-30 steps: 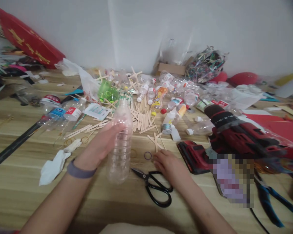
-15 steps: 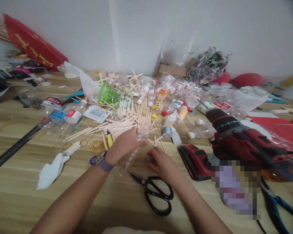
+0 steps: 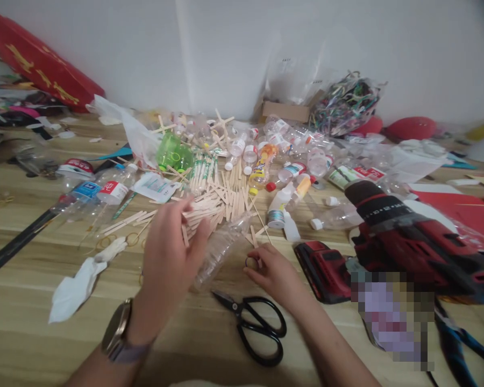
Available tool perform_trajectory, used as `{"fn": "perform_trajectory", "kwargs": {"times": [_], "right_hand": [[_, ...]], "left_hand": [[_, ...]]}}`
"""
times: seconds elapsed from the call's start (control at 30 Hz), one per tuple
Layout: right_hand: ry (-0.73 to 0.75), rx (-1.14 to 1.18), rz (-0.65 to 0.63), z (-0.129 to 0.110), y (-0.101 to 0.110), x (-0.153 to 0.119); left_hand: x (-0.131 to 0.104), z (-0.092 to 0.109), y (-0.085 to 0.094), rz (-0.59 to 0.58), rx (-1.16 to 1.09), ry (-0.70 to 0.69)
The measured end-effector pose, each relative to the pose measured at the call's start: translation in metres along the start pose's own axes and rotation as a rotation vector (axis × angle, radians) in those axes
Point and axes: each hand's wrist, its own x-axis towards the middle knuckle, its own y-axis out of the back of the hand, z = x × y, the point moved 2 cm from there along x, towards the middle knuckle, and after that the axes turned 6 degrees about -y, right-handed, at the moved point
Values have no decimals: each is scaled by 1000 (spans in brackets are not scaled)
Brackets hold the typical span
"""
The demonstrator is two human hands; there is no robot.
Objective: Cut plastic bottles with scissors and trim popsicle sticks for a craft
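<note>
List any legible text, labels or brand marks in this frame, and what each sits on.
None can be read.
Red fabric item: gold characters, blurred.
Bottle labels: red and blue, too small.
Yellow-labelled bottle: print blurred.
Red drill: white lettering on black collar, illegible.

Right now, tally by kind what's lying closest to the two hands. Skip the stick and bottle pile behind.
clear plastic bottle, lying by the left hand: 1
rubber band, at the fingertips of the right hand: 1
black scissors: 1
red cordless drill: 1
crumpled white tissue: 1
Total: 5
</note>
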Motion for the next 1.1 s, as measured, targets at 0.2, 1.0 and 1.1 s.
{"fn": "perform_trajectory", "kwargs": {"times": [0.2, 1.0, 1.1], "right_hand": [[293, 227, 124, -26, 10, -26], [-358, -540, 321, 15, 58, 29], [-371, -604, 273, 17, 58, 56]], "left_hand": [[-70, 3, -32, -797, -832, 495], [-86, 2, -51, -912, -1047, 514], [-87, 2, -51, -902, -1003, 500]]}}
